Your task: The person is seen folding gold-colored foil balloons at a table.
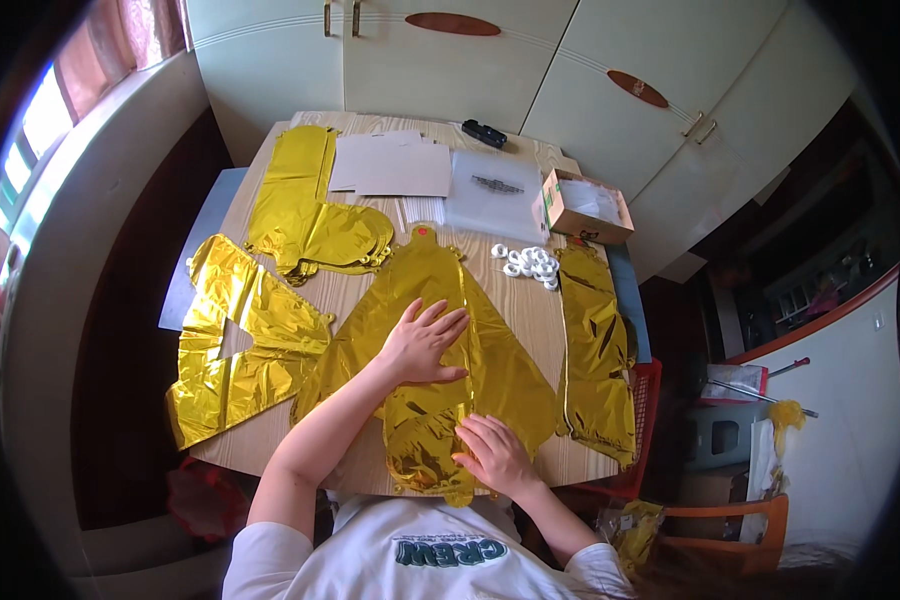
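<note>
A flat gold foil balloon (510,350) lies in front of me on the wooden table, wide at its sides and with a narrow tab at its far end. My left hand (425,345) rests on its middle with the fingers spread. Nearer the table's front edge, my right hand (495,455) lies on the crinkled lower part, its fingers stretched out beside a lengthwise fold. Part of the foil under both palms is hidden. An A-shaped gold foil balloon (260,370) lies at the left, and a folded gold foil balloon (595,350) at the right.
L-shaped gold foil balloons (295,190) are stacked at the far left. Behind lie grey cards (400,165), clear plastic bags (480,205) and a black object (484,133). White ribbon rolls (532,263) sit near an open cardboard box (587,208). An orange chair (760,520) stands right.
</note>
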